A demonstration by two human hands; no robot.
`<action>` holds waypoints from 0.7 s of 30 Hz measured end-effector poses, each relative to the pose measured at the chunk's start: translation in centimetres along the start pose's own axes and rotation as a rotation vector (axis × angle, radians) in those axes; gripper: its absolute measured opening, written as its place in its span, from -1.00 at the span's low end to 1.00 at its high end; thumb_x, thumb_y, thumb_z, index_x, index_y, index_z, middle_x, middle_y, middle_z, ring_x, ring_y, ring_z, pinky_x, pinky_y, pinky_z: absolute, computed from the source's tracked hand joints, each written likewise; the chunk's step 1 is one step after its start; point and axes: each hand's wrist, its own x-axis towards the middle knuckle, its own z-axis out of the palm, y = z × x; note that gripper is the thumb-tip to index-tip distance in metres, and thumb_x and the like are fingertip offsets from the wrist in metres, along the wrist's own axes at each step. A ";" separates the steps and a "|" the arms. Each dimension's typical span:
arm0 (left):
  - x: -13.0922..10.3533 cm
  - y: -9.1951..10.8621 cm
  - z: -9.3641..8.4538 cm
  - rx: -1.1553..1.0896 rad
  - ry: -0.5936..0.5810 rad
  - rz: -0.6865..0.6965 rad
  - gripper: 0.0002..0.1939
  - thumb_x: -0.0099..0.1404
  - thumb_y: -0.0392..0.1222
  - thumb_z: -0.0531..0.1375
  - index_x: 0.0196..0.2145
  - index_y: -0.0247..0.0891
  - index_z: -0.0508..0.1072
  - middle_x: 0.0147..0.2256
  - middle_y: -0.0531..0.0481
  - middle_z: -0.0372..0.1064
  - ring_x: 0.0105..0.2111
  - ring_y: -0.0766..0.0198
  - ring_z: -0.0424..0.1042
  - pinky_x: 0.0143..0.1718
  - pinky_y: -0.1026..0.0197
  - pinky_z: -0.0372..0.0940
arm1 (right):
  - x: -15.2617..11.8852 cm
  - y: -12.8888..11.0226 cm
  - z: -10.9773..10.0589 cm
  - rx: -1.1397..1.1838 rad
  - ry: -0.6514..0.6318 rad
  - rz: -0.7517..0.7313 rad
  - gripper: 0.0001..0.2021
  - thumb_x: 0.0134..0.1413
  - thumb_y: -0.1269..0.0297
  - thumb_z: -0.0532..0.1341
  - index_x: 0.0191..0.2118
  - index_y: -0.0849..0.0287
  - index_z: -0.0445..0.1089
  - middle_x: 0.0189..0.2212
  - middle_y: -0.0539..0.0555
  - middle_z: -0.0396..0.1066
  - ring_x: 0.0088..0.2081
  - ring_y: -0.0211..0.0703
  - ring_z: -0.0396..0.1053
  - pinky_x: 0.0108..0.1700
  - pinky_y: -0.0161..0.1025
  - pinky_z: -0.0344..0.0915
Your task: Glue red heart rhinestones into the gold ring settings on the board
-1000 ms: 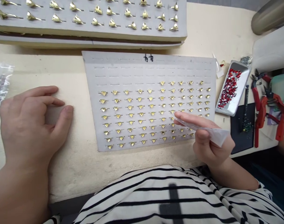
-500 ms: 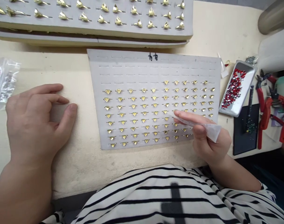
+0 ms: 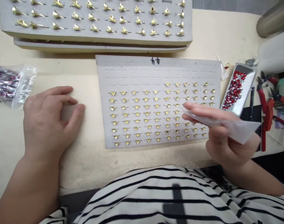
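My right hand [image 3: 217, 144] pinches a translucent plastic cone [image 3: 242, 129] between thumb and fingers. The cone's narrow end points left, above the right part of a grey foam board [image 3: 130, 74]. Rows of small gold rings [image 3: 146, 113] with triangular tops stand in the board's slits, and the upper slits hold none. Some rings at the right are hidden behind my right hand. To the left of the board, my left hand [image 3: 47, 116] rests palm down on the table, its thumb apart from its loosely bent fingers. A greyish patch shows between them; I cannot tell what it is.
Larger gold rings fill a stacked foam board [image 3: 102, 36] at the back. A zip bag [image 3: 22, 84] of red stones lies at the left. On the right are a metal tray [image 3: 245, 85] of red stones, red-handled pliers [image 3: 267, 112] and a grey cylinder [image 3: 273, 18].
My right hand has risen and drawn back to the right with the plastic cone, nearer the camera. The whole view has shifted a little; my left hand keeps its pose on the table.
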 end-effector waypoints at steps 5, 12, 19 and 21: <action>-0.1 0.0 -0.2 -0.011 -0.020 0.005 -0.72 0.43 0.07 0.17 -0.23 -0.22 0.43 0.15 -0.37 0.52 0.22 -0.25 0.47 0.32 -0.34 0.20 | 0.3 0.8 1.5 -0.177 0.108 -0.063 -0.71 0.43 0.29 0.20 0.15 0.02 0.55 0.02 0.06 0.65 -0.09 -0.10 0.66 -0.07 -0.11 0.68; 0.0 0.1 -0.2 -0.012 -0.007 0.029 -0.74 0.43 0.03 0.19 -0.20 -0.23 0.43 0.15 -0.38 0.51 0.22 -0.22 0.47 0.33 -0.32 0.20 | 0.2 1.5 1.7 -0.177 0.082 -0.043 -0.71 0.44 0.33 0.18 0.14 0.03 0.55 0.03 0.07 0.64 -0.04 -0.08 0.65 -0.02 -0.07 0.68; 0.0 0.0 -0.4 -0.004 -0.013 0.030 -0.71 0.43 0.03 0.18 -0.21 -0.29 0.45 0.14 -0.47 0.51 0.21 -0.32 0.47 0.31 -0.36 0.21 | 0.1 1.9 1.8 -0.161 0.067 -0.019 -0.70 0.44 0.35 0.17 0.15 0.04 0.55 0.03 0.07 0.64 -0.02 -0.08 0.65 -0.01 -0.07 0.68; 0.1 0.2 -0.4 -0.004 -0.015 0.011 -0.67 0.42 0.07 0.17 -0.23 -0.28 0.45 0.12 -0.47 0.51 0.20 -0.34 0.47 0.30 -0.38 0.21 | 0.1 1.9 1.8 -0.160 0.059 -0.018 -0.70 0.44 0.34 0.17 0.16 0.04 0.54 0.03 0.07 0.64 -0.01 -0.07 0.64 0.00 -0.06 0.68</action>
